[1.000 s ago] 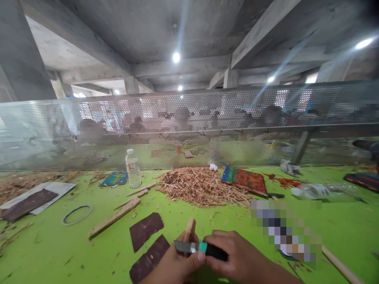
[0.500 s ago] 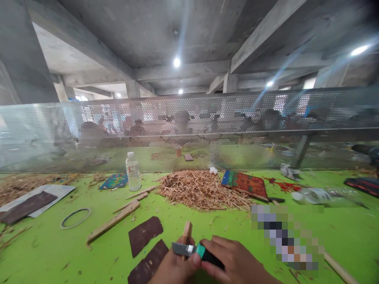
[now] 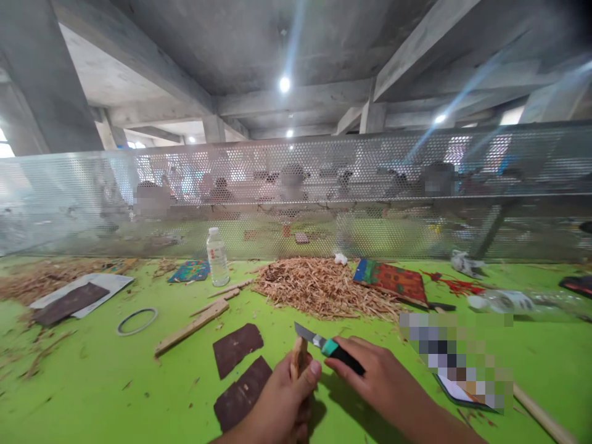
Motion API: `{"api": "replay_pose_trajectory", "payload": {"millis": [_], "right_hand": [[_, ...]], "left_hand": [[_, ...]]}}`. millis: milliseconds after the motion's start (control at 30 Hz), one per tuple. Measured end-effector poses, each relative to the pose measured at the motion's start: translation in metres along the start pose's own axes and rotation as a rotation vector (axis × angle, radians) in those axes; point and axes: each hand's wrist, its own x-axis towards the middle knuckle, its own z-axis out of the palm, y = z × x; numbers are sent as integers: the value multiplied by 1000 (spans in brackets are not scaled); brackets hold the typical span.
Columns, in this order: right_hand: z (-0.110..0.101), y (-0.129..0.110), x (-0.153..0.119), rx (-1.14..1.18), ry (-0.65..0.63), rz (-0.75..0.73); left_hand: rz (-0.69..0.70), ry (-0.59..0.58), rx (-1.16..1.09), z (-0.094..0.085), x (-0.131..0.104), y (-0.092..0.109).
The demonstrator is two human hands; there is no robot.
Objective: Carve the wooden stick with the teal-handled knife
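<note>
The left hand (image 3: 291, 394) is closed around one small piece of wood (image 3: 298, 359), low in the middle of the view. The wood's top end pokes up out of the fingers. The right hand (image 3: 382, 376) grips one knife (image 3: 345, 357) by its black and green handle. The knife's one blade is right by the top of the wood, but I can't tell if they touch.

Just left of the left hand, two brown sheets (image 3: 237, 350) lie on the green table (image 3: 176, 394). Past them are one long flat stick (image 3: 192, 328) with thinner bits by its far end, and one white ring (image 3: 137, 321). A third brown sheet (image 3: 74, 303) lies on white paper (image 3: 113, 286) at the far left.

Beyond the hands is one big pile of wood curls (image 3: 319, 290), with one small white lump (image 3: 341, 259) at its back edge. There are two bottles: one stands up (image 3: 218, 262) left of the pile, and one lies down (image 3: 522, 302) on the right. Two bright flat things are near the pile, one mostly blue (image 3: 189, 271) and one mostly red (image 3: 393, 282). One round pole (image 3: 546, 413) is at the lower right. One metal screen full of holes (image 3: 259, 228) runs across the back.
</note>
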Motion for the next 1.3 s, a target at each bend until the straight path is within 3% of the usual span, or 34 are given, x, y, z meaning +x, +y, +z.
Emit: {"api": "replay_pose_trajectory", "payload": {"millis": [267, 467, 800, 1100, 1300], "right_hand": [[-13, -3, -1, -13, -16, -25], [-14, -8, -5, -9, -103, -40], [-17, -10, -7, 36, -228, -226], [-11, -12, -13, -143, -203, -180], [-2, -16, -13, -128, -142, -103]], "left_hand": [[10, -107, 54, -7, -6, 7], [6, -153, 72, -8, -10, 12], [-6, -203, 58, -10, -9, 10], [-25, -105, 87, -8, -9, 6], [-46, -24, 107, -4, -8, 6]]}}
